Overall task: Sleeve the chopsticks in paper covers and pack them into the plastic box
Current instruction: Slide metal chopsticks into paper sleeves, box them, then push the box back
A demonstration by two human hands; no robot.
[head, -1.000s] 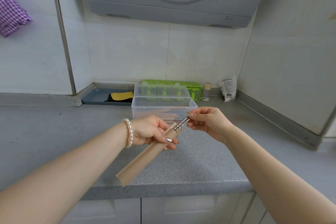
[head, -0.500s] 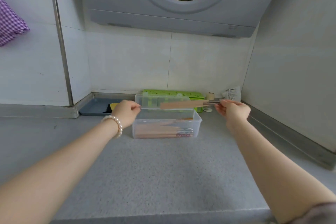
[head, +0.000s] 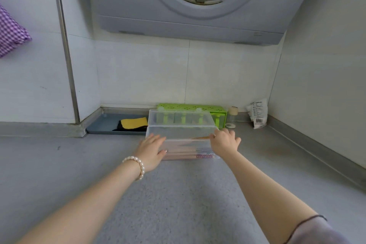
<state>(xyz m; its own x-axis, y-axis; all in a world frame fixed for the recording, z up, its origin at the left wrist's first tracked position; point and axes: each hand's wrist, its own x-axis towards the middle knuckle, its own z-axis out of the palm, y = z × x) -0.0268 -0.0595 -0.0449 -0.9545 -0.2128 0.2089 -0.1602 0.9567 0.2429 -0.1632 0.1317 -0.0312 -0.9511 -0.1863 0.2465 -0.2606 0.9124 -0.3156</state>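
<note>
A clear plastic box (head: 206, 141) stands on the grey counter with its lid (head: 181, 118) tipped up at the back. Several sleeved chopsticks (head: 190, 154) lie lengthwise on its floor, patterned ends to the right. One more brown sleeved pair (head: 200, 137) sits near the rim, its right end a little higher. My right hand (head: 225, 142) is at the box's right end, fingers curled at that end of the pair. My left hand (head: 151, 148) rests against the box's left end with straight fingers, thumb on the front wall.
Behind the box are a green perforated holder (head: 217, 113), a small jar (head: 232, 115) and a white packet (head: 257, 115). A grey tray (head: 103, 128) holds a yellow sponge (head: 134, 123) at back left. A range hood (head: 198, 16) hangs overhead. Walls close in behind and on the right.
Both hands carried the sleeved pair from near my body to above the box, then lowered it in. My left hand has let go and now lies against the box's left end.
</note>
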